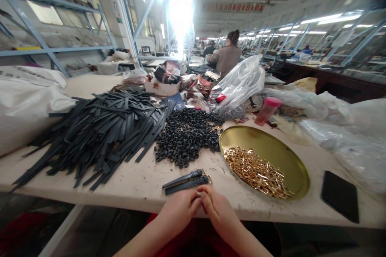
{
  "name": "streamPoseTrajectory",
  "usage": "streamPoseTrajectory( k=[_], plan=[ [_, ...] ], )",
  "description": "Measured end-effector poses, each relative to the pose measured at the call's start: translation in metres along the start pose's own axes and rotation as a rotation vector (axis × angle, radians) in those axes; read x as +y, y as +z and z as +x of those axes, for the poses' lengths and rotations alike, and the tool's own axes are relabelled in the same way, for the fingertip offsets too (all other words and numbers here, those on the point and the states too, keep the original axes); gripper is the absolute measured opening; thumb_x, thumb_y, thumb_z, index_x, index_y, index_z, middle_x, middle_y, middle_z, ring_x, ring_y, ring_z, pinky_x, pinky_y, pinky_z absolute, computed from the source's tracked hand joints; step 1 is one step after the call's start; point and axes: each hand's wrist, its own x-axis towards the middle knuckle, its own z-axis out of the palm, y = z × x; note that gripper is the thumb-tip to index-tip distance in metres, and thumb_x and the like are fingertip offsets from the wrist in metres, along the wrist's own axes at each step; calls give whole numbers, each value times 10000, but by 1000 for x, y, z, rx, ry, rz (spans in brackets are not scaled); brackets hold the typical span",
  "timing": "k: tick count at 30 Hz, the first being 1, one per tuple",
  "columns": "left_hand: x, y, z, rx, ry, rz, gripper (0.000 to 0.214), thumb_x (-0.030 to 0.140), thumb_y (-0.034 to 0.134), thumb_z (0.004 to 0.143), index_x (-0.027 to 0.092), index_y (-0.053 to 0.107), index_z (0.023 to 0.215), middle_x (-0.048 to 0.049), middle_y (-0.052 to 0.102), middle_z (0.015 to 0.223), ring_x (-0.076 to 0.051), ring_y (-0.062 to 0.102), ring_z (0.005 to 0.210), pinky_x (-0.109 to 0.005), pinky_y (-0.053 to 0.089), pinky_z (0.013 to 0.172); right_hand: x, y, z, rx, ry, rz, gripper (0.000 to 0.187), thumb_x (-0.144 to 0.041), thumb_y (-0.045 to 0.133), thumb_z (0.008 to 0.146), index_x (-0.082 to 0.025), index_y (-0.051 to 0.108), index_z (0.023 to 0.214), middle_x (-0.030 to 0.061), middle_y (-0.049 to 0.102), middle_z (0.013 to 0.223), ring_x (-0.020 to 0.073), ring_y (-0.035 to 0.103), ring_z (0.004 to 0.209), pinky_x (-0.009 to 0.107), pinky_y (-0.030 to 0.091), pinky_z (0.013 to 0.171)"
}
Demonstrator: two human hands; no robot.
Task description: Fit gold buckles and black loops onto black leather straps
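My left hand (181, 205) and my right hand (217, 206) meet at the table's front edge, fingertips pinched together. Whatever is between them is mostly covered by the fingers; only a small greyish bit shows. Just beyond the hands lie black watch straps (184, 185) with gold buckles (208, 177) at their right ends. A heap of small black strap loops (187, 136) sits farther back. To its left spreads a large pile of flat black strips (105, 132). On the right, a round gold tray (294, 164) holds many small gold buckle parts (256, 172).
A black phone-like slab (340, 196) lies at the right edge. A pink-lidded jar (267, 111) stands behind the tray. Clear plastic bags (241, 84) and a white box (163, 88) crowd the back. A white sack (27, 104) fills the left. A person (228, 56) sits farther away.
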Motion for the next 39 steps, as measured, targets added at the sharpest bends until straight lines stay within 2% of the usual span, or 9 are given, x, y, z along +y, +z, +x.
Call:
streamPoseTrajectory(
  k=[3,6,11,15,20,26,29,33,39],
  plan=[
    [-9,-6,17,187,-25,149,206,276,453,821,184,612,914,-61,652,899,-209,582,848,-296,422,752,7,-2,32,150,-2,-195,325,-299,290,899,-166,587,897,96,663,858,224,606,822,343,453,735],
    [-24,-20,27,318,-55,272,212,181,448,821,190,586,981,-55,614,992,-195,546,938,-303,396,838,22,4,50,223,-73,-272,351,-343,449,830,-127,558,1085,181,575,1140,320,512,1045,475,363,887],
    [-79,-78,41,452,-204,443,208,189,418,864,174,578,996,-66,597,1005,-183,540,961,-304,403,863,50,21,54,166,-436,-585,461,-432,559,759,-255,525,1183,84,580,1194,297,489,1102,451,315,942],
    [-131,-119,61,481,-407,537,238,265,485,862,138,539,1056,-74,578,1045,-192,566,924,-387,461,805,57,24,63,188,-441,-631,423,-417,539,778,-249,541,1166,72,626,1124,275,536,1041,426,324,930],
    [-155,-128,73,475,-466,555,235,281,503,855,135,550,1033,-63,589,1026,-177,585,876,-374,487,763,60,19,71,248,-472,-587,540,-463,547,758,-183,493,1216,102,614,1141,285,535,1044,420,342,914],
    [-101,-108,39,549,-311,422,245,193,380,843,130,544,1013,-85,610,941,-189,580,869,-298,435,805,49,15,56,374,-327,-147,428,-297,543,796,-229,458,1210,81,629,1014,232,576,910,367,427,806],
    [-56,-75,13,281,-115,-34,191,194,421,782,182,581,885,-14,617,804,-143,573,729,-220,438,676,27,10,46,339,-39,397,426,-436,479,816,-212,442,1177,-1,561,693,148,523,578,262,433,535],
    [-14,-29,-1,-221,-268,-679,59,183,495,654,166,537,693,49,524,571,-75,463,513,-157,311,456,3,-5,38,177,360,789,376,-550,528,741,-175,529,762,-78,366,508,66,326,410,187,258,384],
    [16,-8,-2,-294,-468,-1108,102,223,520,577,192,469,660,95,448,363,-47,340,308,-149,222,344,1,-17,29,62,568,1052,346,-485,553,739,-172,461,626,-87,389,431,45,302,375,172,214,380]
  ],
)
